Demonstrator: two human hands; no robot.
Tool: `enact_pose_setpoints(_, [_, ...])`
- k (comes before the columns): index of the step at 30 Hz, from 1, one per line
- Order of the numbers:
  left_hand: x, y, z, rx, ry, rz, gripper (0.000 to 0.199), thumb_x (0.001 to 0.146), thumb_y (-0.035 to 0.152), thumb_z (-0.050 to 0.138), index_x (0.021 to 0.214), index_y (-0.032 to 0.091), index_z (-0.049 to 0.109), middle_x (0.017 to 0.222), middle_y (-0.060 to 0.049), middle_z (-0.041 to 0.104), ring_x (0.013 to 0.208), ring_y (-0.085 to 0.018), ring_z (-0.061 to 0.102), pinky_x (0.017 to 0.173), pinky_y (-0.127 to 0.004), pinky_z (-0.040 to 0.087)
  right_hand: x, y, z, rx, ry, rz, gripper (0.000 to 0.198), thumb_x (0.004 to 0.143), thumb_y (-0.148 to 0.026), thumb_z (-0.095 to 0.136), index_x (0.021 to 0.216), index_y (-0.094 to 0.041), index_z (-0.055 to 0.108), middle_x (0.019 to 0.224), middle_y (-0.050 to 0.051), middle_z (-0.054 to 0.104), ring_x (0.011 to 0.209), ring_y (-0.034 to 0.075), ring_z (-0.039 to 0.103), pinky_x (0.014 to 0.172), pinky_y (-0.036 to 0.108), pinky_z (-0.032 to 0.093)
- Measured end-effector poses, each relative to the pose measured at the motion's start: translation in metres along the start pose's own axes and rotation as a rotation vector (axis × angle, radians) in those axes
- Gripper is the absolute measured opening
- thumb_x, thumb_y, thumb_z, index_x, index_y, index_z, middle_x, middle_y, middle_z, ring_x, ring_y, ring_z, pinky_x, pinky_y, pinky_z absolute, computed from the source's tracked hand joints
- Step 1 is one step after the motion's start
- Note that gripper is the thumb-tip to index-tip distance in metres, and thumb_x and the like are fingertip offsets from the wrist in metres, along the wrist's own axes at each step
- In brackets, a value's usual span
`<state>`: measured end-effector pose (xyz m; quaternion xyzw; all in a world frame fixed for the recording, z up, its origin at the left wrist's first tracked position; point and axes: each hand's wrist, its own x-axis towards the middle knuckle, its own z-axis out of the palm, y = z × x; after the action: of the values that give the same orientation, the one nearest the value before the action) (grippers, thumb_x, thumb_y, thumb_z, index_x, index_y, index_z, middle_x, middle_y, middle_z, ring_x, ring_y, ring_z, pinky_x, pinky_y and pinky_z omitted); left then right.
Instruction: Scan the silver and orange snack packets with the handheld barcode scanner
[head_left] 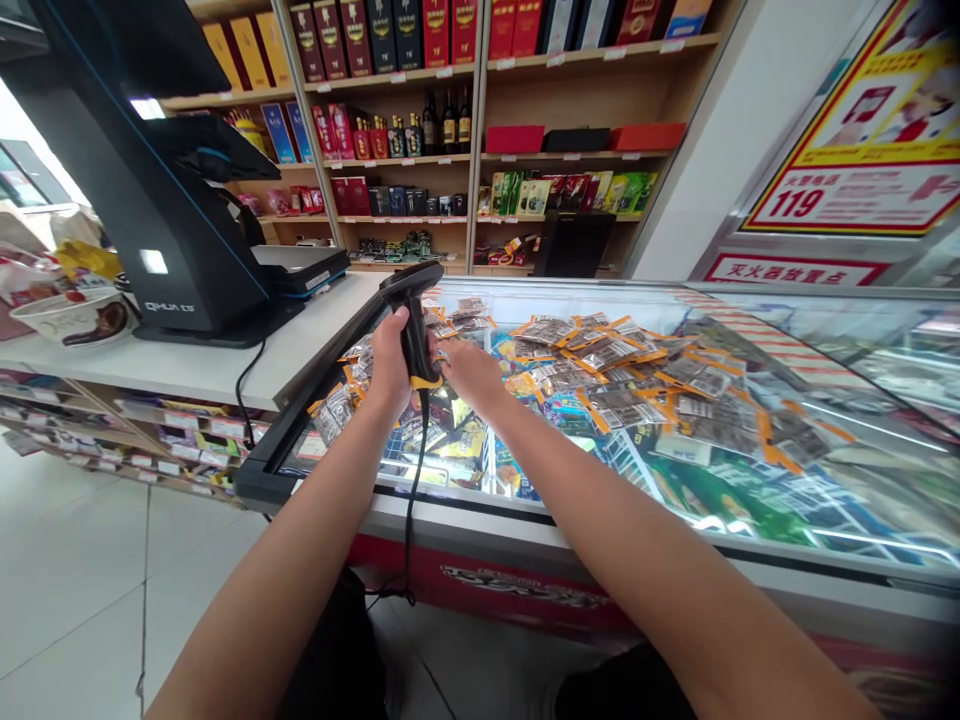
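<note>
My left hand (391, 365) is wrapped round the grip of a black barcode scanner (417, 340) with a yellow-tipped base, held upright over a glass-topped freezer. Its black cable (415, 490) hangs down over the freezer's front edge. Just right of the scanner is my right hand (471, 372), its fingers curled in close behind the grip. The scanner partly hides those fingertips, and what they hold cannot be made out. Small clear-fronted packets with orange edges lie around both hands, a few at the left (334, 412) and a large spread to the right (607, 352).
A black checkout machine (195, 230) stands on the white counter (277, 350) at the left, beside a paper bowl (79, 318). Under the freezer glass (622, 470) lie wire baskets with colourful packages. Shelves (401, 75) of boxes and bottles line the back wall.
</note>
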<state>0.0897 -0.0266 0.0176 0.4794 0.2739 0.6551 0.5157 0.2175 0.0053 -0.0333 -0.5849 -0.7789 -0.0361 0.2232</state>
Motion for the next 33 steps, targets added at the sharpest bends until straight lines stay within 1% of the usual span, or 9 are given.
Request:
enact_pose_setpoints(5, [0.001,0.0,0.0,-0.003,-0.011,0.0,0.051,0.078,0.071,0.06,0.088,0.021,0.057,0.058,0.001,0.06,0.051,-0.015,0.061,0.041,-0.024,0.038,0.0,0.008,-0.007,0.028,0.004,0.001,0.034,0.104,-0.025,0.042,0.102,-0.023,0.076,0.11,0.009,0.069,0.096,0.026,0.066,0.081,0.035,0.047])
enact_pose_setpoints(9, [0.0,-0.001,0.001,0.009,0.001,-0.007,0.051,0.077,0.07,0.059,0.085,0.021,0.055,0.057,0.001,0.058,0.05,-0.014,0.059,0.042,-0.024,0.038,0.007,0.025,-0.016,0.299,0.282,0.077,0.021,0.098,-0.024,0.049,0.104,-0.02,0.07,0.115,0.011,0.063,0.103,0.025,0.062,0.091,0.035,0.047])
enact_pose_setpoints(12, [-0.001,-0.001,0.001,0.004,-0.028,0.003,0.047,0.079,0.067,0.06,0.082,0.02,0.054,0.055,0.001,0.057,0.048,-0.013,0.057,0.042,-0.023,0.038,0.016,0.04,-0.022,0.782,0.421,0.31,0.011,0.096,-0.024,0.05,0.09,-0.021,0.059,0.102,0.008,0.062,0.094,0.022,0.062,0.085,0.035,0.051])
enact_pose_setpoints(16, [-0.003,-0.002,0.001,0.028,-0.113,0.011,0.04,0.083,0.06,0.059,0.078,0.02,0.053,0.054,0.001,0.055,0.047,-0.012,0.053,0.044,-0.023,0.038,0.019,0.057,-0.037,1.601,0.367,0.684,0.012,0.092,-0.017,0.043,0.085,-0.025,0.049,0.076,-0.002,0.058,0.065,0.015,0.058,0.058,0.026,0.048])
enact_pose_setpoints(18, [-0.004,-0.002,0.001,0.068,-0.172,0.004,0.04,0.084,0.059,0.056,0.076,0.02,0.053,0.053,0.0,0.055,0.047,-0.012,0.051,0.045,-0.023,0.038,0.016,0.064,-0.045,1.914,0.314,0.745,0.012,0.089,-0.017,0.041,0.081,-0.024,0.046,0.065,-0.004,0.052,0.053,0.014,0.051,0.05,0.025,0.042])
enact_pose_setpoints(21, [-0.007,-0.002,0.001,0.128,-0.311,-0.026,0.04,0.085,0.059,0.054,0.08,0.02,0.054,0.053,-0.001,0.057,0.046,-0.012,0.049,0.044,-0.024,0.037,0.01,0.073,-0.055,2.241,0.163,0.653,0.012,0.088,-0.025,0.038,0.076,-0.024,0.042,0.056,-0.006,0.043,0.043,0.013,0.042,0.044,0.024,0.036])
enact_pose_setpoints(25, [-0.008,-0.005,0.0,0.18,-0.515,-0.126,0.045,0.081,0.062,0.06,0.091,0.018,0.055,0.053,-0.001,0.061,0.041,-0.013,0.049,0.04,-0.024,0.036,0.006,0.081,-0.066,2.327,0.032,0.43,0.011,0.085,-0.032,0.042,0.079,-0.024,0.047,0.064,-0.002,0.053,0.048,0.013,0.047,0.045,0.024,0.039])
enact_pose_setpoints(30, [-0.011,-0.008,-0.001,0.217,-0.662,-0.177,0.038,0.085,0.057,0.059,0.086,0.02,0.05,0.054,-0.002,0.062,0.041,-0.014,0.052,0.042,-0.025,0.041,0.003,0.086,-0.081,2.19,0.037,0.396,0.019,0.085,-0.044,0.05,0.08,-0.025,0.051,0.072,0.002,0.063,0.059,0.019,0.057,0.047,0.028,0.044])
enact_pose_setpoints(33, [-0.012,-0.01,-0.003,0.228,-0.696,-0.19,0.035,0.088,0.054,0.057,0.083,0.021,0.046,0.054,-0.002,0.062,0.043,-0.014,0.053,0.044,-0.025,0.042,0.001,0.091,-0.085,2.162,0.041,0.376,0.015,0.083,-0.04,0.052,0.083,-0.025,0.054,0.08,0.004,0.068,0.069,0.02,0.063,0.051,0.028,0.047])
